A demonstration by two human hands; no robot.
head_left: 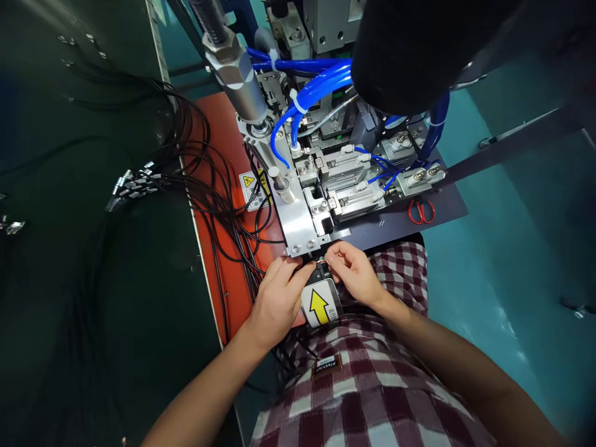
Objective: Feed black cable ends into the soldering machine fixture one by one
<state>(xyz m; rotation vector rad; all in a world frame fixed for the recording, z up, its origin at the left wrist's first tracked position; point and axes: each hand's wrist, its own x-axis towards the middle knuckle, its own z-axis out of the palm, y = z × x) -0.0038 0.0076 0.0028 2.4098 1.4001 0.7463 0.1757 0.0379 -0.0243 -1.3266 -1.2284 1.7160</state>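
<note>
At the front edge of a metal bench machine, both of my hands work close together. My left hand is closed, thumb and fingers pinched; its grip hides what is in it. Opposite it, my right hand pinches with thumb and forefinger at some thin coloured wires, which show as a tiny patch between the hands. Just below the fingertips sits a black fixture with a white label bearing a yellow arrow. Black cables run in a loose bundle beside my left hand.
Blue air hoses and a cylinder rise over the machine. Red-handled scissors lie on the grey plate at right. On the dark table at left is a cluster of metal connectors. A large black shape blocks the upper right.
</note>
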